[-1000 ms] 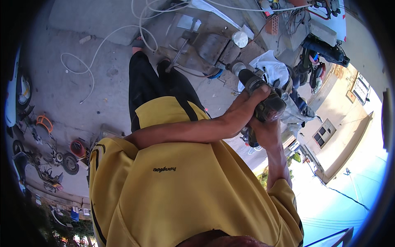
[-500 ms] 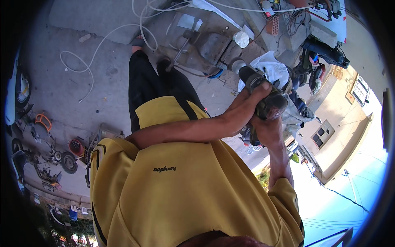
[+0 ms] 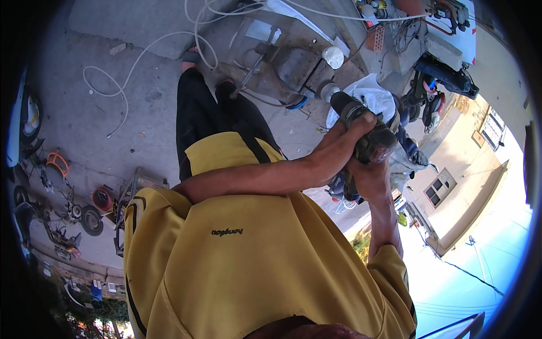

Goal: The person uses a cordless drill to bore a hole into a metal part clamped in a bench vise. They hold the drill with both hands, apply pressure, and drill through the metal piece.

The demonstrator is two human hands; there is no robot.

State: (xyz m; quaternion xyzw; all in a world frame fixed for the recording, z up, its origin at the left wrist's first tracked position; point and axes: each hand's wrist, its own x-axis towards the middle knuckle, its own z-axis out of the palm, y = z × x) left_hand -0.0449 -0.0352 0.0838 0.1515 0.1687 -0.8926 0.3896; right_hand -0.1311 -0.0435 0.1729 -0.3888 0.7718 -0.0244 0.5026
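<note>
I grip a dark power drill point(image 3: 376, 147) at the right of the view. My left hand point(image 3: 353, 130) is closed over its upper body, with that forearm crossing my yellow shirt. My right hand point(image 3: 364, 178) is wrapped round the lower part, its fingers partly hidden behind the drill. The drill's front end points up-left at a grey metal block point(image 3: 291, 68) on a worn metal stand point(image 3: 251, 31); I cannot tell whether the bit is inside it. A white round object point(image 3: 332, 56) sits beside the block, and white sacking point(image 3: 367, 93) lies right of the drill.
A pale hose point(image 3: 120, 90) loops across the concrete floor point(image 3: 113, 152) near my feet. Motorbike parts and a wheel point(image 3: 91, 220) are at the left. Bricks point(image 3: 375, 39), cables and dark bundled gear point(image 3: 446, 79) stand at the upper right, near a beige building point(image 3: 463, 186).
The drill and both my hands have shifted slightly to the right. My grip looks the same, and the block and stand show no clear movement.
</note>
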